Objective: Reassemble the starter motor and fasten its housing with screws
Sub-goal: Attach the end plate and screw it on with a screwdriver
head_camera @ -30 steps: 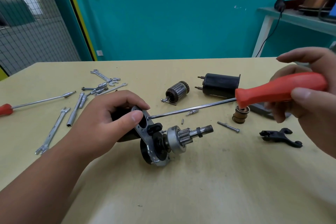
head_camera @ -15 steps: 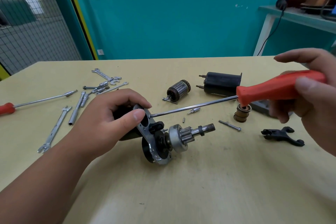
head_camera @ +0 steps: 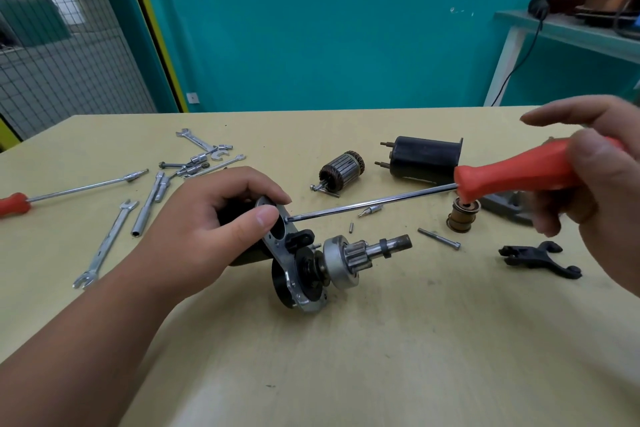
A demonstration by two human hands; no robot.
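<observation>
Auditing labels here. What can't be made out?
Head view:
Any screw at the screwdriver tip: too small.
Rear of the starter motor: covered by the left hand.
The right hand: blurred, cut off by right edge.
Handle of the second screwdriver: cut off by left edge.

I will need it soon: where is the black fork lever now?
In the head view, the black fork lever lies on the table at the right, near the right hand and right of the loose bolt.
</observation>
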